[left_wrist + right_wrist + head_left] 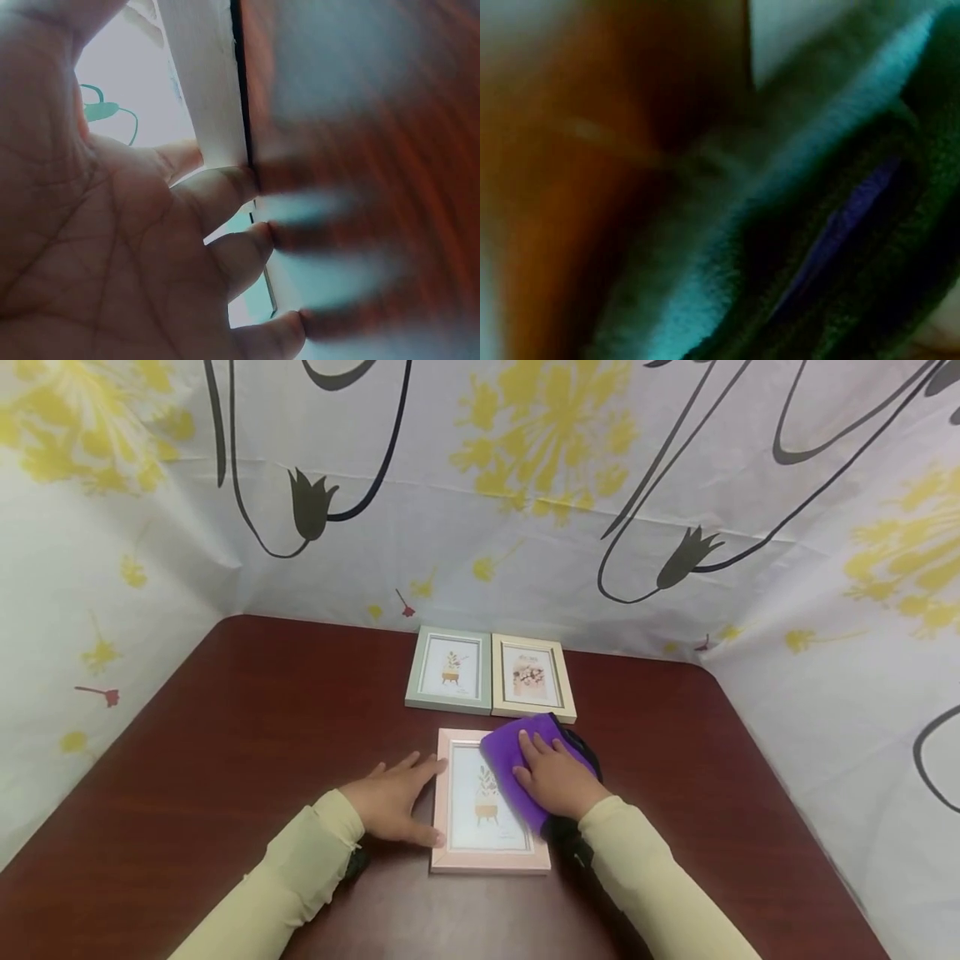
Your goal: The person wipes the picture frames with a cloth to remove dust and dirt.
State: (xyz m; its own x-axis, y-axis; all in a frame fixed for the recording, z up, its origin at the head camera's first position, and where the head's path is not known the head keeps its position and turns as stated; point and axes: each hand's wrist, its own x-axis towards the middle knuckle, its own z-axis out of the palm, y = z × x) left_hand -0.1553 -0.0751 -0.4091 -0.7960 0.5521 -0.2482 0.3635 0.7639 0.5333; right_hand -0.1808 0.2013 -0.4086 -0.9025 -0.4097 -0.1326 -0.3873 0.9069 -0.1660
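A pink picture frame (487, 862) with a plant-pot print lies face up near the middle of the table. My left hand (393, 797) is spread along its left side, thumb and fingertips touching the border. Seen from the left wrist, the fingers reach down beside the frame's side edge (206, 75) to the wood. On the frame's right part lies a folded purple cloth (504, 768) with a dark edge, slanting past the border. My right hand (558, 781) rests on that cloth with its fingers extended. The right wrist view is a blurred close-up of the cloth's folds (840, 217).
Behind the pink frame, a green picture frame (450, 703) and a cream picture frame (534, 712) lie side by side. The dark red-brown table (225, 760) meets a white flower-patterned sheet (420, 552) at the back and sides.
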